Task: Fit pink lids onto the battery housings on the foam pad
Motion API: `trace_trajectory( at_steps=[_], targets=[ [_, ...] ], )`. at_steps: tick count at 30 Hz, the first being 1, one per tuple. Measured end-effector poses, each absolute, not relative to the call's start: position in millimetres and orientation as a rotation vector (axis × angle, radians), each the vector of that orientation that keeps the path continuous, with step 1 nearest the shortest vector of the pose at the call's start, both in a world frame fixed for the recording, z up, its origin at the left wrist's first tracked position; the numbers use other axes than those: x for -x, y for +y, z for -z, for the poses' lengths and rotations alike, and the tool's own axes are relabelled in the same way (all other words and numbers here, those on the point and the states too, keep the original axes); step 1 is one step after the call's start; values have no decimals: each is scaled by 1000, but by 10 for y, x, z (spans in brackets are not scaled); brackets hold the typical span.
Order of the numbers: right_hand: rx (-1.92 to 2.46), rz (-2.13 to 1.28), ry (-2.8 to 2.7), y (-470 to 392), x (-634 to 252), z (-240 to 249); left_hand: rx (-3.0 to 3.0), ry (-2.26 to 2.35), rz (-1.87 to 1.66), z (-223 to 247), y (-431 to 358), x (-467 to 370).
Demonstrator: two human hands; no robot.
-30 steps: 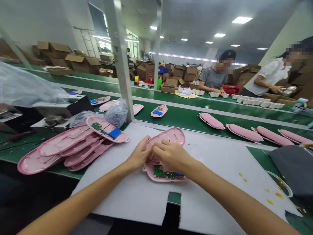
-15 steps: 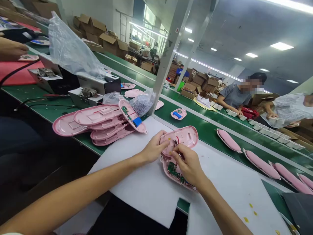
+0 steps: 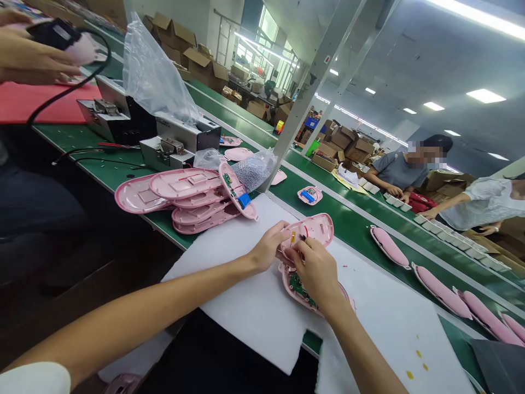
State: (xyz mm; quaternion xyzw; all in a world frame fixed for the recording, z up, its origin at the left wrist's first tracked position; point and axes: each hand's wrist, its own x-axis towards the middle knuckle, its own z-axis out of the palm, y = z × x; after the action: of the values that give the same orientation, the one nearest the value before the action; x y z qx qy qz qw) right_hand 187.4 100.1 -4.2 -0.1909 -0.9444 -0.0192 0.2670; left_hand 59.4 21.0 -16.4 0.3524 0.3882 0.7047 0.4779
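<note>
Head view: an opened pink casing [image 3: 315, 227] is worked on over a white foam sheet [image 3: 254, 306].
Its upper shell is gripped by the left hand [image 3: 268, 249]; a red wire [image 3: 304, 234] is pinched by the right hand [image 3: 315, 271].

Two bare forearms, no gloves, rings or watch. Left hand [image 3: 268, 253], right hand [image 3: 318, 273], both uncovered. White short sleeve edge [image 3: 35, 377] on left upper arm.
</note>
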Motion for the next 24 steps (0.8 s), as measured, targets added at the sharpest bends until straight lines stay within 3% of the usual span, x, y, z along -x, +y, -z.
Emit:
trace_trajectory(
  at_steps=[4,9,13,16,19,22,24],
  targets=[
    [619,28,-2378,1080,-1864,77,-969,950,-1669,171,194,-585],
    [694,-329,-2321,1243,-2098,-98,-1243,1177,-1682,183,216,-556],
    [579,-110,-2194,1267,-2482,-426,-1483,1374,-1555,195,202,-558],
    [417,-36,-2585,1229,-2638,-475,-1788,1421,-1355,134,133,-597],
    [369,-240,-3009,1229,-2597,-278,-2116,1377,-971,-91,-6,-611],
    [390,-472,-3069,1260,-2503,-107,-2212,1437,-616,-458,-8,-549],
    [428,-582,-3010,1284,-2509,-105,-2182,1561,-610,-691,224,-458]
  ],
)
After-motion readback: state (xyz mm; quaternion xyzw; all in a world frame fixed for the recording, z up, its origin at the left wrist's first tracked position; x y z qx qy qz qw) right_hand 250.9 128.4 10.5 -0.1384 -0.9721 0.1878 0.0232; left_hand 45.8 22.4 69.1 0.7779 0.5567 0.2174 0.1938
